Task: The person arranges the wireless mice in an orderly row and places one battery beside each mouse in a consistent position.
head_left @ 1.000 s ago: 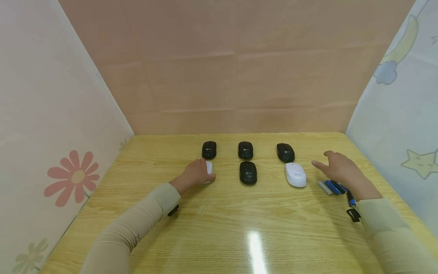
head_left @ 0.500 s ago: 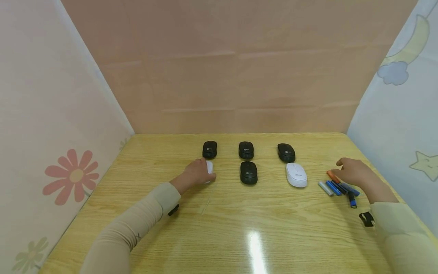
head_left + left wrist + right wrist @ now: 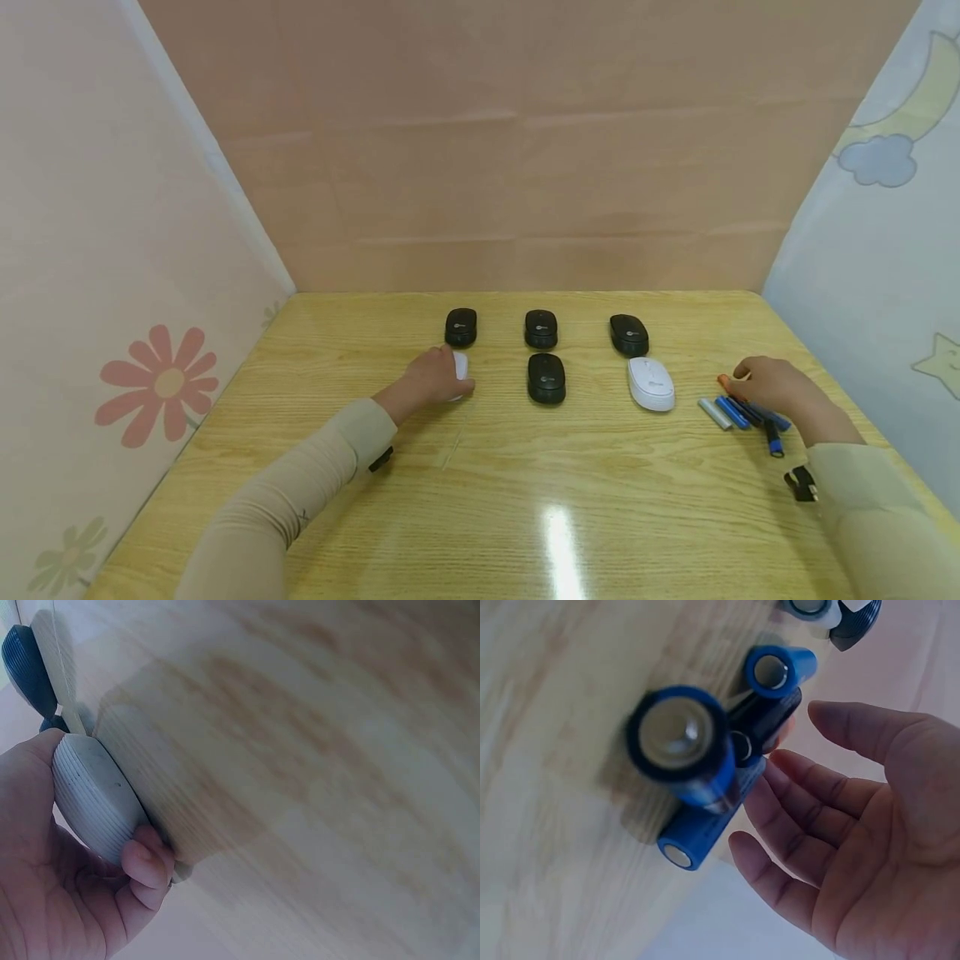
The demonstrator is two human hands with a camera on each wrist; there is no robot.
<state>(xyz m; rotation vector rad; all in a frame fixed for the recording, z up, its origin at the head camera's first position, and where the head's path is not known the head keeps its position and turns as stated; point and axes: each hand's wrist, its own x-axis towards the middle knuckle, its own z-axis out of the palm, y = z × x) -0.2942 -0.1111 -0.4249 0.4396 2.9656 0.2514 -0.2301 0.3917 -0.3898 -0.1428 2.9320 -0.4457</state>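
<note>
My left hand [image 3: 435,377] grips a white computer mouse [image 3: 97,795] by its ridged sides, and the mouse rests on the table. Near the table's right side, my right hand [image 3: 776,387] hovers at a cluster of batteries, thumb apart and fingers loosely bent. Its fingertips lie close to a blue battery [image 3: 697,832] and a black battery [image 3: 765,720] in the right wrist view; contact is unclear. An orange battery [image 3: 723,382] is partly hidden by this hand. A silver battery [image 3: 715,413] and a black-and-blue battery [image 3: 774,440] lie beside it.
Three black mice [image 3: 541,329] form the back row. In front of them stand another black mouse [image 3: 547,379] and a second white mouse [image 3: 651,384]. A patterned wall [image 3: 885,250] borders the wooden table [image 3: 480,517] at right, another at left.
My right hand has shifted right, then settled slightly lower over the batteries, uncovering the orange one and partly hiding it again. The left hand stays on the white mouse.
</note>
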